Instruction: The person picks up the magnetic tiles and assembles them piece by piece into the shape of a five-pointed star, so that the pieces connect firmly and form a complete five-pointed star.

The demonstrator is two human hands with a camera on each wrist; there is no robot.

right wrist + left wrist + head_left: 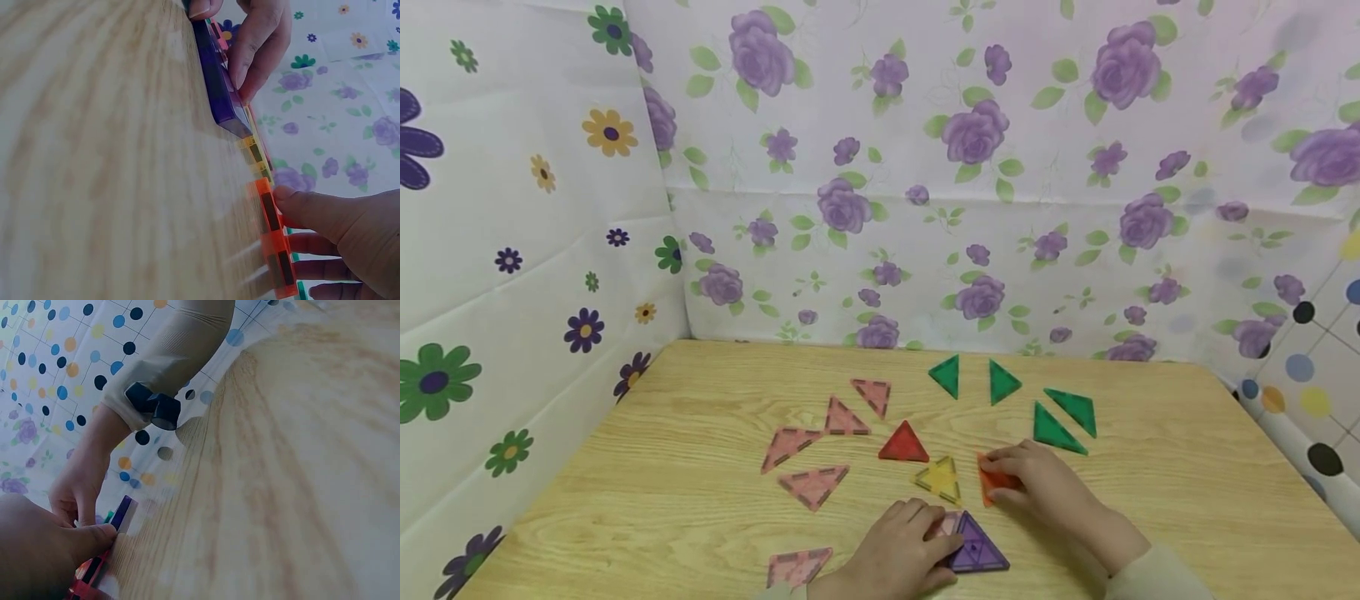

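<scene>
My left hand (891, 550), at the near edge, grips a purple triangular magnetic tile (979, 548); a pale pink tile (949, 523) shows partly under its fingers. In the left wrist view its thumb (94, 540) lies against the purple tile's edge. My right hand (1048, 487) holds an orange triangular magnetic tile (988, 479), flat on the table, with thumb and fingers on it. In the right wrist view the orange tile (274, 240) shows its edge magnets. A yellow triangle (942, 480) lies between the hands, left of the orange one.
A red triangle (905, 444) lies beyond the yellow one. Several pink triangles (814, 486) spread over the left side of the wooden table (662, 500). Green triangles (1060, 429) lie at the back and right. Patterned cloths (880, 167) stand behind and beside the table.
</scene>
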